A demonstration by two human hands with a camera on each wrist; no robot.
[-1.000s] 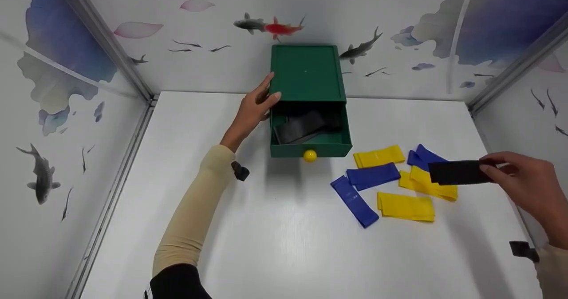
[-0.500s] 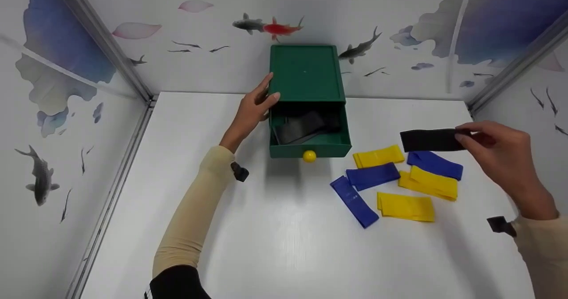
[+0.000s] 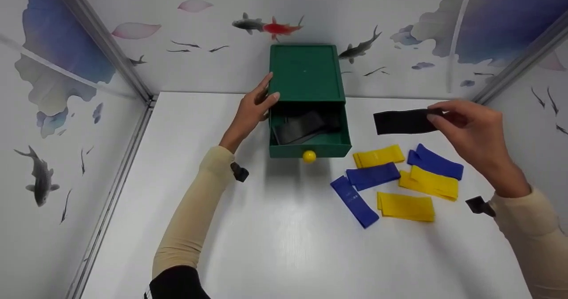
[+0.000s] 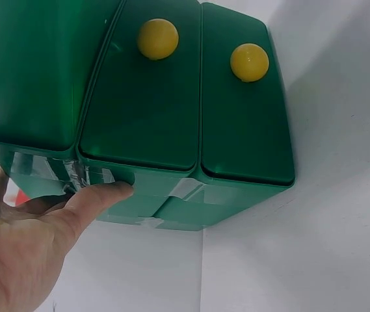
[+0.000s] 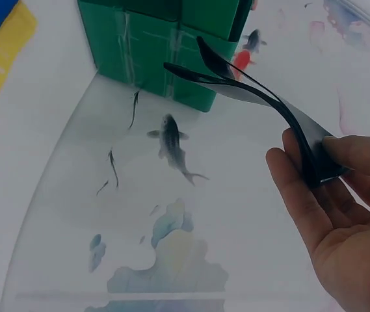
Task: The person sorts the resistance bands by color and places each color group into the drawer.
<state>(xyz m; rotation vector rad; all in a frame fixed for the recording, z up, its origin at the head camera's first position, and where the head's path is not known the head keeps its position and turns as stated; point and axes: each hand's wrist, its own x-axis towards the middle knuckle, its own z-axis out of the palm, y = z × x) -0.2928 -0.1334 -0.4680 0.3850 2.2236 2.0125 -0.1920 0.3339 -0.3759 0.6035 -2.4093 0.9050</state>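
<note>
My right hand (image 3: 477, 135) pinches one end of a folded black elastic band (image 3: 401, 122) between thumb and fingers. The free end points left toward the green drawer cabinet (image 3: 307, 72); in the right wrist view the layers (image 5: 289, 117) spread apart there. My left hand (image 3: 250, 115) rests against the cabinet's left side, thumb (image 4: 100, 198) and fingers extended along it. The top drawer (image 3: 286, 151), with a yellow knob (image 3: 309, 156), is pulled out and holds more black bands (image 3: 301, 128). Two lower drawers with yellow knobs (image 4: 250, 62) are closed in the left wrist view.
Right of the cabinet, yellow bands (image 3: 406, 207) and blue bands (image 3: 355, 201) lie folded on the white table (image 3: 284, 245), some overlapping. A back wall (image 3: 199, 68) with painted fish stands close behind the cabinet, and side panels rise left and right.
My right hand has carried the black band leftward and away from me, from over the blue and yellow bands to beyond them. My left hand and the drawer stay as they were.
</note>
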